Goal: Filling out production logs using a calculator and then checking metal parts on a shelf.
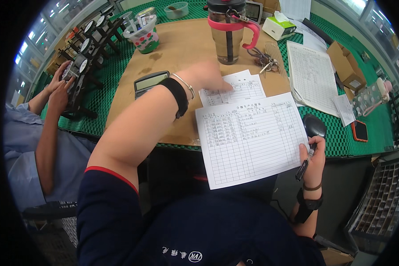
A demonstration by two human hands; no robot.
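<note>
My left hand (208, 76), blurred by motion, reaches over the small printed slips (248, 90) on the brown board; its fingertips are at the slips, but their grip is unclear. A larger ruled form (252, 146), partly filled with handwriting, overlaps the slips and extends past the table's near edge. At the form's right edge, my right hand (314, 162) is closed around a black pen (307, 164), its thumb against the paper. A calculator (151, 83) lies beside my left forearm, which partly covers it.
A tumbler (226, 42) with a pink handle stands at the back, near keys (267, 64). Right lie a stack of forms (312, 75), a dark computer mouse (314, 126) and a phone (360, 131). At left, another person's hands (62, 84) work at dial gauges (84, 66).
</note>
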